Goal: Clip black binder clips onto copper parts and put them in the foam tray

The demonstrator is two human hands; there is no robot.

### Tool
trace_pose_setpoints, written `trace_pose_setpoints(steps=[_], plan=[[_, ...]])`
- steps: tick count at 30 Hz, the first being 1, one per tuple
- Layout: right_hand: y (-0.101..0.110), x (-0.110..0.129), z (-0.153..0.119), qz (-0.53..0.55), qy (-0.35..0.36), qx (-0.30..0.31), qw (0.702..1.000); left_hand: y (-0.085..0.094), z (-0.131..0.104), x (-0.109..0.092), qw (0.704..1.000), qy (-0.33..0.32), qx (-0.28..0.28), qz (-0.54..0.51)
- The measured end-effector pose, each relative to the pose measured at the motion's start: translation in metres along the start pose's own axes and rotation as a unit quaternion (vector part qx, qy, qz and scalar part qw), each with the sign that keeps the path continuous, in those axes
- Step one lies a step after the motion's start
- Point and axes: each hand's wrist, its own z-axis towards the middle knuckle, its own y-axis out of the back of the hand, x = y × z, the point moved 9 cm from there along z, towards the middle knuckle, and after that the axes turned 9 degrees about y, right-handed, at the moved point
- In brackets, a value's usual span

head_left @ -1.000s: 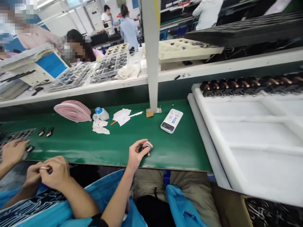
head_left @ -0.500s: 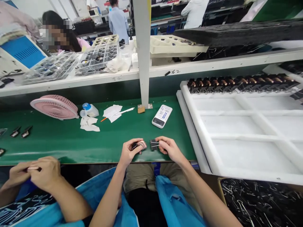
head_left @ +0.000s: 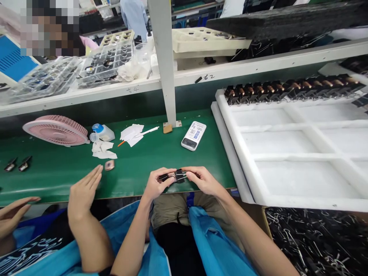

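Note:
In the head view, my left hand (head_left: 154, 184) grips a small copper-coloured part (head_left: 171, 176) with a black clip on its left side. My right hand (head_left: 205, 181) pinches a black binder clip (head_left: 181, 176) by its wire handles. The clip's mouth is at the right edge of the copper-coloured part. Fingers cover some of both, so I cannot tell how far the clip reaches over it. Both hands are close together above the green bench mat (head_left: 138, 180), near its front edge.
At left, a co-worker's hand (head_left: 83, 197) is beside a loose copper-coloured part (head_left: 109, 165). A pink fan (head_left: 56, 130), a bottle (head_left: 103, 132) and a white device (head_left: 194, 136) stand behind. On the right are a white foam tray (head_left: 255, 157) with clipped parts and a box of binder clips (head_left: 316, 241).
My right hand has brought the binder clip left against the copper-coloured part. The co-worker's hands have parted, and a copper-coloured part now lies on the mat. The view has shifted slightly.

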Motion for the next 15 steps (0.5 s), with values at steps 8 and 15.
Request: trace_pose_setpoints(steps=[8,15], plan=[[-0.006,0.007,-0.001,-0.023,-0.016,-0.020,0.999,0.003,-0.003,0.000,1.000,0.011,-0.007,0.022],[0.057,0.113,-0.058,-0.101,0.020,-0.195,0.975,0.046,0.011,0.011,0.960,-0.008,-0.161,-0.228]])
